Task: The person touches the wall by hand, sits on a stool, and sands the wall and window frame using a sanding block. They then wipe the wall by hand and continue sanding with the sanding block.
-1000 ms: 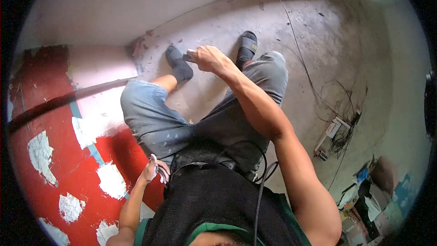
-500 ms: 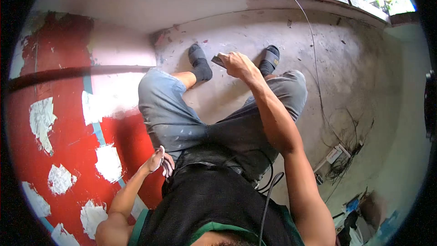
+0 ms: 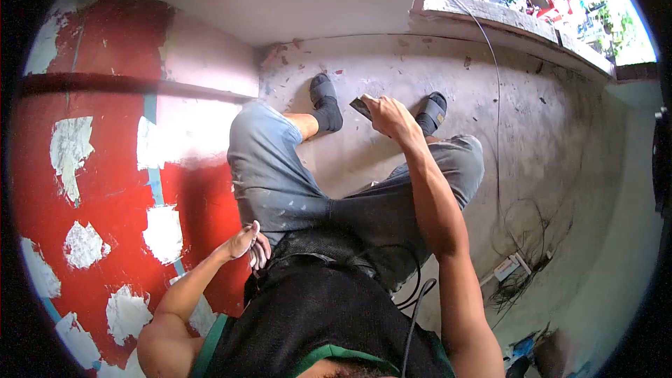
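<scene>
Two bare hands are working apart as a person is standing on a concrete floor [image 3: 560, 140] beside a red wall [image 3: 105, 189] patched with white filler. The right hand [image 3: 388, 115] is reaching forward and down on a fully extended arm, its fingers [image 3: 374, 106] curling tight around a flat dark scraper [image 3: 360, 107] that is hanging just above the floor, between the two black sandals [image 3: 325, 101]. The left hand [image 3: 246, 243] is resting at hip level, elbow bent back, right beside the wall; its fingers are drawn loosely together, and whether they are pinching anything cannot be told. Judging from the grip, the blade is likely best handled with the wrist kept firm and the flat edge turned squarely to the surface, so it is not slipping sideways. Loose wires [image 3: 521, 266] and a socket strip are lying well apart on the floor to the right.
</scene>
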